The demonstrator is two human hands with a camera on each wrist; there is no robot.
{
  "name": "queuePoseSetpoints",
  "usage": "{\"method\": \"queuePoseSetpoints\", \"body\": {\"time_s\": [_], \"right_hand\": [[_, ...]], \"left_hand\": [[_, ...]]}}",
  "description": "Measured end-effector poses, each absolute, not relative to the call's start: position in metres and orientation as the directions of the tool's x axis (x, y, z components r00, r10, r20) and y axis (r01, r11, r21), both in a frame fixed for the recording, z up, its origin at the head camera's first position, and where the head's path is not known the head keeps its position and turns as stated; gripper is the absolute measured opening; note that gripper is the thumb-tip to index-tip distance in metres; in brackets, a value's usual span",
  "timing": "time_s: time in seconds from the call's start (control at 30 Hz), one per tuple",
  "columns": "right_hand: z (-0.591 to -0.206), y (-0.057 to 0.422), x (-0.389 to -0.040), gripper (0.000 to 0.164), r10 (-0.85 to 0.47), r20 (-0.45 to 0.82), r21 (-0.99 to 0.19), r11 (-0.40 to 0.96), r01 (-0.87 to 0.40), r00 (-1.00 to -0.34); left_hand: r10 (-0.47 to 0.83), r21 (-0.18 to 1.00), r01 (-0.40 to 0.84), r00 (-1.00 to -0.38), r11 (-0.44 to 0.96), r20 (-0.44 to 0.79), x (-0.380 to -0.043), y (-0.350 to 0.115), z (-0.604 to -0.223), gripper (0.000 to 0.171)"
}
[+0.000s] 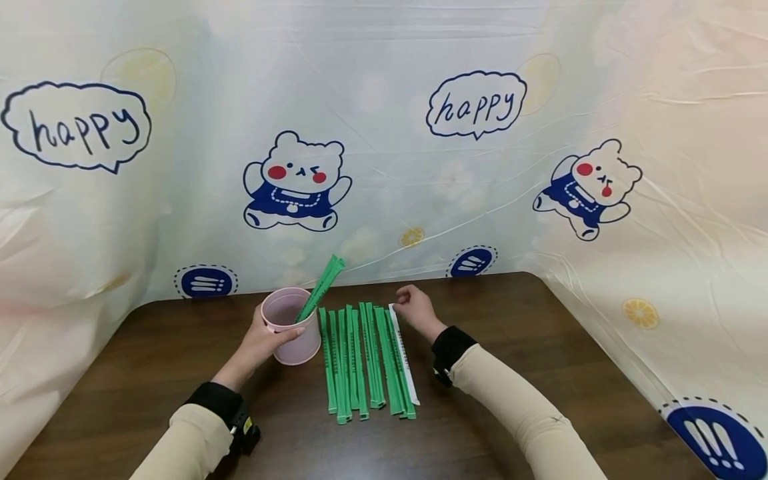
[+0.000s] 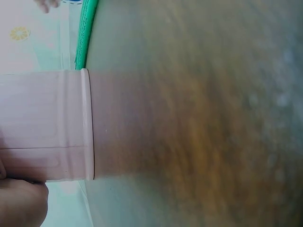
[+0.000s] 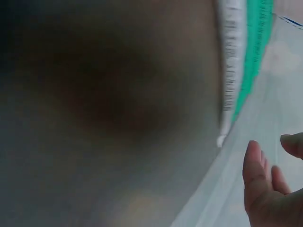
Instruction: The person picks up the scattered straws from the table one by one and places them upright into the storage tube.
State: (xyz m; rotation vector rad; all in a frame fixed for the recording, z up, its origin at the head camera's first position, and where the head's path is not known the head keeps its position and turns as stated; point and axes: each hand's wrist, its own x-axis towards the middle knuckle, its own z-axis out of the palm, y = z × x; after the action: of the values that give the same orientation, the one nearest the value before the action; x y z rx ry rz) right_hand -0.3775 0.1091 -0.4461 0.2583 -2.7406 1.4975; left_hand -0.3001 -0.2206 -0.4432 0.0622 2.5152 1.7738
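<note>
My left hand [image 1: 259,347] grips a pink cup [image 1: 300,345], its thumb along the near side below the rim. A few slim green packets [image 1: 322,287] lean out of the cup toward the right. Beside it lies a row of long green packets [image 1: 342,367] with dark print, side by side on the table. One white packet [image 1: 406,360] borders the row on the right. Close to that packet's far end is my right hand [image 1: 418,312]. In the right wrist view, the right hand's thumb and fingers [image 3: 254,175] stand apart with nothing between them.
The brown wooden table [image 1: 480,427] has its far edge just beyond the cup and the row. Behind and at both sides hangs a pale printed cloth [image 1: 384,180] with bears and lettering. Black bands with small devices [image 1: 243,427] circle both wrists.
</note>
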Motion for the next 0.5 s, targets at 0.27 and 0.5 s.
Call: {"method": "queuePoseSetpoints", "body": {"time_s": [0.27,0.5], "right_hand": [[-0.448,0.109,-0.364,0.036,-0.127,-0.095,-0.795,0.607,-0.002,-0.987],[-0.451,0.103,-0.364,0.03,-0.154,-0.079,-0.742,0.669,-0.045,-0.985]], "left_hand": [[0.056,0.942,-0.019,-0.998,0.334,-0.04,-0.299,-0.221,-0.444,0.104],[0.058,0.942,-0.021,-0.997,0.336,-0.042,-0.3,-0.22,-0.443,0.104]]}}
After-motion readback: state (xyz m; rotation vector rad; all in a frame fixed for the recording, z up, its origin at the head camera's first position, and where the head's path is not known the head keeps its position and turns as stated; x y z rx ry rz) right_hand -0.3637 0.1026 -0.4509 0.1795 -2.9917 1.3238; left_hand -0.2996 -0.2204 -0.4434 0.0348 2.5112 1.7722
